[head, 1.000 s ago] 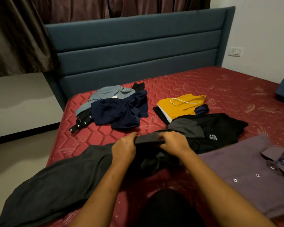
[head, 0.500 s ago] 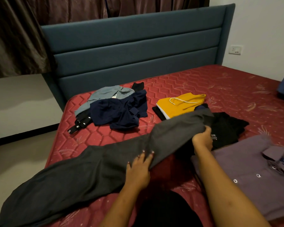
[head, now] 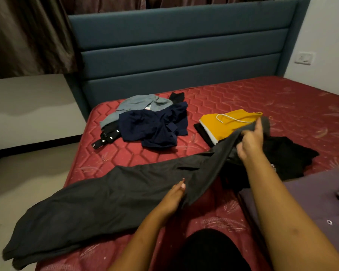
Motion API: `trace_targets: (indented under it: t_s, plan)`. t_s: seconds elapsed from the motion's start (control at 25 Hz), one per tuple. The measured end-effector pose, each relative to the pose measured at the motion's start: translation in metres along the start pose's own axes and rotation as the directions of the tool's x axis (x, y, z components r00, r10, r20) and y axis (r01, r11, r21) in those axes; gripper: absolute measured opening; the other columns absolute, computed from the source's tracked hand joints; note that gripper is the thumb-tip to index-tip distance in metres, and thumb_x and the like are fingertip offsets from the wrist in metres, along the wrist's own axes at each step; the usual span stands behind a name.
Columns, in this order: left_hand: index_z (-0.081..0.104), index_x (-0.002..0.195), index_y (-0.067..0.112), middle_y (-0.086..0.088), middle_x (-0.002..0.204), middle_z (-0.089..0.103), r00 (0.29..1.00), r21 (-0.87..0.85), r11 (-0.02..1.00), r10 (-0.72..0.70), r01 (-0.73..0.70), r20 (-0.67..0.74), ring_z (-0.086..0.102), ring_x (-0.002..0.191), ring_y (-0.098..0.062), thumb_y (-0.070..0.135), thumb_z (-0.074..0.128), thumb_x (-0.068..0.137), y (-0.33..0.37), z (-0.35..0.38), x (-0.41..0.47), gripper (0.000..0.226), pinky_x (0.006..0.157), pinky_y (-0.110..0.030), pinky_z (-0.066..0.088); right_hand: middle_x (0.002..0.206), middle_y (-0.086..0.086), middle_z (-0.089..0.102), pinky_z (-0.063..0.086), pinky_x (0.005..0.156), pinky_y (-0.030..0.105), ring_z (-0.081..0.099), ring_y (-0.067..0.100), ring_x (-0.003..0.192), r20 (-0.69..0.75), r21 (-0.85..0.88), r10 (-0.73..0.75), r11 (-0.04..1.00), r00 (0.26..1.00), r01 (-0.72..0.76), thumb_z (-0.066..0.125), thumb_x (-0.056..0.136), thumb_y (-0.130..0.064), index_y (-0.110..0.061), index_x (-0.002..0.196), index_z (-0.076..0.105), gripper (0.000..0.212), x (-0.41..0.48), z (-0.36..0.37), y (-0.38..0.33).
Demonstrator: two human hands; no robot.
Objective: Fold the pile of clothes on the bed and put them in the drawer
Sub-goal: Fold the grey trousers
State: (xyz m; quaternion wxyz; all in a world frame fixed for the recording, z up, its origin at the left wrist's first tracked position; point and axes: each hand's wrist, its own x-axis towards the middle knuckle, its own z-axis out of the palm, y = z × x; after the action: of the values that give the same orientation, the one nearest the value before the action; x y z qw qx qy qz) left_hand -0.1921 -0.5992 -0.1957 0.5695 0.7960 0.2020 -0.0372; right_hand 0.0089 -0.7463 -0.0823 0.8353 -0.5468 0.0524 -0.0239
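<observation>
Dark grey trousers (head: 98, 204) lie stretched across the red mattress (head: 262, 98), their legs hanging over the left edge. My right hand (head: 250, 140) grips the waist end and holds it lifted above a black garment (head: 290, 159). My left hand (head: 173, 197) touches the trousers' near edge at mid-length with straight fingers. A pile with a navy garment (head: 153, 126), a light blue garment (head: 139, 103) and a black belt (head: 106, 136) lies farther back. Folded yellow shorts (head: 223, 124) with a white drawstring sit behind my right hand.
A purple buttoned shirt (head: 311, 200) lies at the right near edge. The teal padded headboard (head: 180, 47) stands at the back, dark curtains above. Bare floor (head: 27, 177) runs along the bed's left side. A wall socket (head: 303, 58) is at right.
My hands went from bunching the trousers together to spreading apart. My right hand carried the waist end right and up; my left hand slid down to the trousers' near edge.
</observation>
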Motion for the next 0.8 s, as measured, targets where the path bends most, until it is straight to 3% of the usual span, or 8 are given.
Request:
trace_targets:
  t_s: [0.08, 0.12, 0.16, 0.24, 0.32, 0.48, 0.68, 0.8]
  plan:
    - [0.036, 0.146, 0.017, 0.005, 0.147, 0.039, 0.994, -0.239, 0.971, -0.049, 0.023, -0.102, 0.034, 0.131, -0.003, 0.028, 0.035, 0.104, -0.004, -0.024, -0.001, 0.043, 0.105, -0.011, 0.026, 0.109, 0.0, 0.059, 0.047, 0.076, 0.025, 0.053, 0.014, 0.085, 0.066, 0.105, -0.009, 0.994, 0.998, 0.002, 0.034, 0.081, 0.015, -0.027, 0.145, 0.034, 0.077, -0.001, 0.026, -0.014]
    - [0.041, 0.143, 0.013, 0.003, 0.141, 0.045, 0.986, -0.282, 0.959, -0.084, 0.04, -0.146, 0.04, 0.124, -0.004, 0.021, 0.037, 0.104, -0.008, -0.037, 0.0, 0.04, 0.096, -0.006, 0.033, 0.098, -0.002, 0.058, 0.045, 0.074, 0.026, 0.051, 0.013, 0.079, 0.095, 0.181, -0.008, 0.984, 0.995, -0.009, 0.037, 0.08, 0.008, -0.034, 0.137, 0.041, 0.071, -0.003, 0.038, -0.018]
    - [0.046, 0.139, 0.009, 0.0, 0.137, 0.05, 0.978, -0.293, 0.955, -0.107, 0.05, -0.181, 0.045, 0.119, -0.007, 0.014, 0.04, 0.103, -0.013, -0.048, 0.003, 0.037, 0.085, -0.002, 0.038, 0.101, -0.002, 0.058, 0.046, 0.075, 0.027, 0.054, 0.014, 0.081, 0.101, 0.253, -0.024, 0.967, 0.995, -0.002, 0.041, 0.079, 0.0, -0.037, 0.131, 0.045, 0.063, -0.006, 0.048, -0.021]
    - [0.055, 0.131, 0.005, -0.01, 0.132, 0.058, 0.958, -0.137, 0.986, -0.123, 0.089, -0.26, 0.055, 0.112, -0.015, 0.005, 0.047, 0.098, -0.027, -0.076, 0.016, 0.033, 0.077, -0.004, 0.043, 0.129, 0.002, 0.057, 0.049, 0.088, 0.025, 0.06, 0.018, 0.106, 0.072, 0.301, -0.091, 0.951, 0.993, 0.065, 0.054, 0.081, -0.011, -0.025, 0.135, 0.047, 0.057, -0.012, 0.064, -0.015]
    - [0.061, 0.126, 0.01, -0.011, 0.126, 0.063, 0.943, 0.182, 0.972, -0.084, 0.149, -0.322, 0.06, 0.112, -0.023, 0.009, 0.055, 0.094, -0.042, -0.105, 0.036, 0.033, 0.089, -0.019, 0.044, 0.14, 0.007, 0.051, 0.048, 0.098, 0.027, 0.056, 0.021, 0.122, 0.051, 0.217, -0.169, 0.964, 0.984, 0.154, 0.065, 0.08, -0.009, -0.013, 0.141, 0.042, 0.065, -0.015, 0.071, -0.004]
    - [0.057, 0.13, 0.022, 0.0, 0.136, 0.056, 0.967, 0.624, 0.77, 0.036, 0.134, -0.252, 0.049, 0.126, -0.025, 0.026, 0.059, 0.091, -0.059, -0.133, 0.084, 0.04, 0.104, -0.034, 0.039, 0.126, 0.001, 0.055, 0.051, 0.092, 0.023, 0.06, 0.014, 0.109, -0.012, 0.074, -0.179, 0.981, 0.984, 0.18, 0.054, 0.078, 0.02, -0.012, 0.142, 0.042, 0.072, -0.011, 0.078, 0.028]
    - [0.048, 0.136, 0.035, 0.006, 0.141, 0.043, 1.0, 0.81, 0.586, 0.006, 0.011, -0.018, 0.034, 0.132, -0.025, 0.046, 0.06, 0.088, -0.042, -0.093, 0.13, 0.05, 0.102, -0.047, 0.038, 0.14, 0.009, 0.05, 0.046, 0.102, 0.028, 0.054, 0.018, 0.124, -0.082, -0.029, -0.187, 0.982, 0.979, 0.186, 0.036, 0.074, 0.025, -0.015, 0.142, 0.043, 0.079, 0.013, 0.071, 0.072]
    - [0.053, 0.129, 0.031, -0.001, 0.135, 0.047, 0.999, 0.818, 0.575, 0.027, 0.022, -0.046, 0.039, 0.128, -0.026, 0.047, 0.061, 0.088, -0.039, -0.078, 0.14, 0.045, 0.1, -0.045, 0.038, 0.141, 0.007, 0.049, 0.045, 0.102, 0.024, 0.053, 0.016, 0.125, -0.112, -0.043, -0.192, 0.981, 0.975, 0.188, 0.035, 0.078, 0.023, -0.017, 0.143, 0.041, 0.076, 0.032, 0.054, 0.076]
